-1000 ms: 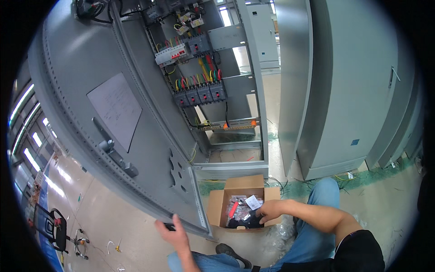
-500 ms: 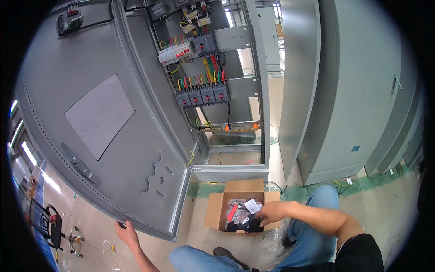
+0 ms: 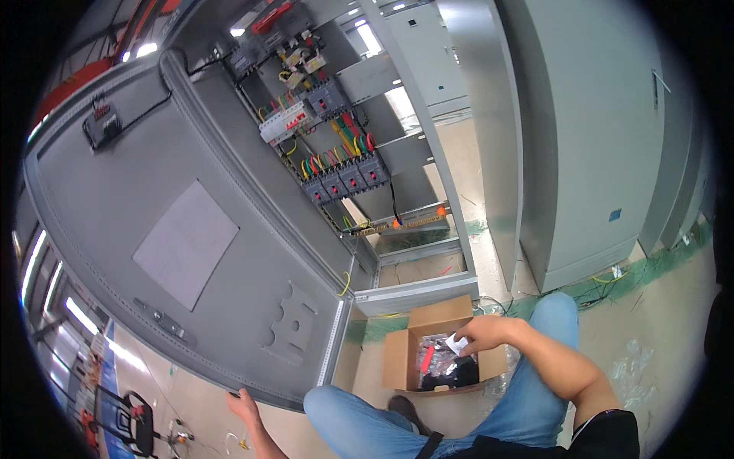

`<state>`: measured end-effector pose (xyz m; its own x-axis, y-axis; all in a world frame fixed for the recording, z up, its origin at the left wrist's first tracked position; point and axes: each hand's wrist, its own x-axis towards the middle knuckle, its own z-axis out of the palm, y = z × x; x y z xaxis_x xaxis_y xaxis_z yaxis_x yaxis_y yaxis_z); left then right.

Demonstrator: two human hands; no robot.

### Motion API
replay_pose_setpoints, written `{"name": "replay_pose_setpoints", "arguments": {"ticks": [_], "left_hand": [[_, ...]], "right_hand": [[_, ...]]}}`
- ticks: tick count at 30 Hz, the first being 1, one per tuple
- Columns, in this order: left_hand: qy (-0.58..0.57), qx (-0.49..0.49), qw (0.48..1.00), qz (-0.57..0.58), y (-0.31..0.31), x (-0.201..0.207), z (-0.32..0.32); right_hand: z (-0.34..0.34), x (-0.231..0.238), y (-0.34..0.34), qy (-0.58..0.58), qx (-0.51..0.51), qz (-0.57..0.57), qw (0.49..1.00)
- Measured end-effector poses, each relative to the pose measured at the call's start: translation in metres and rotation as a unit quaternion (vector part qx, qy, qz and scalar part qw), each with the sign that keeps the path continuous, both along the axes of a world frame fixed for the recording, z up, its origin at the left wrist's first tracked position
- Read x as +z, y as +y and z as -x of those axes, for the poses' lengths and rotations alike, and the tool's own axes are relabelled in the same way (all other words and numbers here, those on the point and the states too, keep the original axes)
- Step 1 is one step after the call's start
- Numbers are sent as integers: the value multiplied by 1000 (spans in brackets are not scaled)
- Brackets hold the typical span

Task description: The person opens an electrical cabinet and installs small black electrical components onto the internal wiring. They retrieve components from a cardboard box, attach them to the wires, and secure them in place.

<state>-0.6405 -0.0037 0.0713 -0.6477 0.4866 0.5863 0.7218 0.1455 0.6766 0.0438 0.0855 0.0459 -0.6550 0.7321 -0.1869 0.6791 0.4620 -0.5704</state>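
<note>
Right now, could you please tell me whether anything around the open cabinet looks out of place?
Yes, slightly: crumpled clear plastic and a thin yellow wire lie loose on the floor to the right of the cardboard box, looking like unswept scraps. I see no clear damage or spill.

One head-worn fisheye camera, left of a pair, faces forward and steeply down over the wearer's knees (image 3: 556,317); carton (image 3: 397,359) near below, open cabinet (image 3: 417,292) beyond.
</note>
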Motion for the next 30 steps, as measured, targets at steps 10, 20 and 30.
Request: {"name": "replay_pose_setpoints", "arguments": {"ticks": [10, 20, 30], "left_hand": [[-1, -27, 1000, 4, 17, -15, 75], [-62, 85, 993, -62, 7, -15, 75], [-481, -409, 775, 2, 99, 5, -190]], "right_hand": [[11, -25, 32, -32, -20, 25, 999], [17, -13, 38, -9, -57, -7, 998], [106, 66, 33, 156, -62, -173, 971]]}}
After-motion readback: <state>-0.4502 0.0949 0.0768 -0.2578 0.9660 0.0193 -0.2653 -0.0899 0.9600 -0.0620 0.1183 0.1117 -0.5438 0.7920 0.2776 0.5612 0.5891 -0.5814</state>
